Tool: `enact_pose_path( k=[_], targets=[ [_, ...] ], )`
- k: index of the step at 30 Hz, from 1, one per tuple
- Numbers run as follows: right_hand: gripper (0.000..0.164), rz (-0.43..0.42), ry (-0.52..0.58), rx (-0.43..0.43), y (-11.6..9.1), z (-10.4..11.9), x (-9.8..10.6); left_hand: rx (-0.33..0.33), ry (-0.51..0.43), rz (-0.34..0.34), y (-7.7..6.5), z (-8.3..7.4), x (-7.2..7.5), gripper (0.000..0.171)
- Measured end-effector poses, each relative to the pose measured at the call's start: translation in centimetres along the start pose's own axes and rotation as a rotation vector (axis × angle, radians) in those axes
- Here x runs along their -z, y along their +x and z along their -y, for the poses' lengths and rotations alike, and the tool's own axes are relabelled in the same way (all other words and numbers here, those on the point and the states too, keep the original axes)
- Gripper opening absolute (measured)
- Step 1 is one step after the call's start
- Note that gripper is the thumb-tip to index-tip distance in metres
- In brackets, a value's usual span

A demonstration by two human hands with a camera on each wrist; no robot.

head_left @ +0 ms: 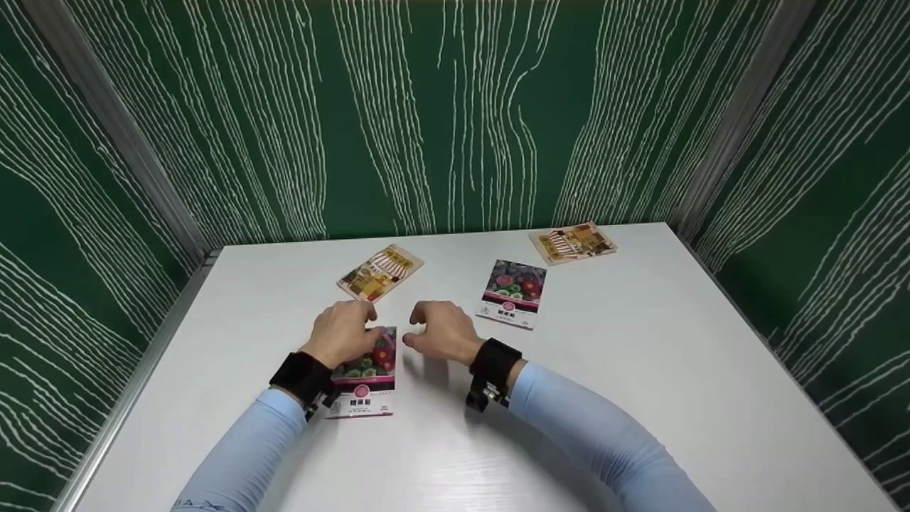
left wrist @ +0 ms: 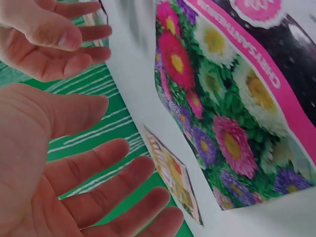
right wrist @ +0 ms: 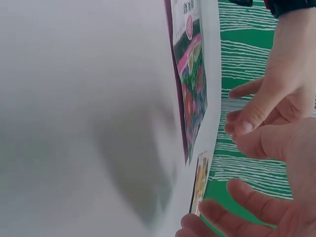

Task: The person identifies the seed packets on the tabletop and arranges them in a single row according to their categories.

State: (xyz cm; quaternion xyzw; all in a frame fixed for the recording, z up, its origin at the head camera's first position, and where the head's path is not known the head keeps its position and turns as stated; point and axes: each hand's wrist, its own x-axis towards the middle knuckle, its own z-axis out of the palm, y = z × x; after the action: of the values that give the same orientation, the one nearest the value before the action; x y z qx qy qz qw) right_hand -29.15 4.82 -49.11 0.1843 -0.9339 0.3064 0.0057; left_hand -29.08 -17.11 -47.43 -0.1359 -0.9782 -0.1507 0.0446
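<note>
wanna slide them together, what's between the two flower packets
In the head view, the right hand, over the white table, shows between the near flower packet, partly covered by the left hand, and the farther flower packet.

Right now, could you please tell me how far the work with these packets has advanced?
Looks done: the near flower packet, far flower packet, left yellow packet and right yellow packet lie printed side up on the table.
In hand: neither hand holds anything; the left hand is over the near flower packet, the right hand beside it.
Possibly left: any matching, since like packets lie apart.
</note>
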Motion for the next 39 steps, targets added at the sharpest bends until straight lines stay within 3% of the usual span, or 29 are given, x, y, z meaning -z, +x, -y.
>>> enact_pose_path(
  k=[10,26,32,39],
  targets=[
    [0.045,-0.059,-0.025,-0.03,0.3,-1.1,0.3,-0.025,-0.001,-0.004,0.9,-1.7,-0.6,0.038],
    [0.053,-0.186,-0.086,-0.149,0.5,-5.2,1.1,-0.053,-0.071,-0.006,2.9,-4.2,-2.3,0.043],
    [0.059,-0.202,-0.091,-0.203,0.6,-6.2,2.1,-0.048,-0.102,0.001,4.2,-5.6,-2.8,0.044],
    [0.061,-0.176,-0.107,-0.231,0.8,-7.4,3.2,-0.065,-0.108,-0.034,5.7,-7.8,-3.2,0.043]
  ],
)
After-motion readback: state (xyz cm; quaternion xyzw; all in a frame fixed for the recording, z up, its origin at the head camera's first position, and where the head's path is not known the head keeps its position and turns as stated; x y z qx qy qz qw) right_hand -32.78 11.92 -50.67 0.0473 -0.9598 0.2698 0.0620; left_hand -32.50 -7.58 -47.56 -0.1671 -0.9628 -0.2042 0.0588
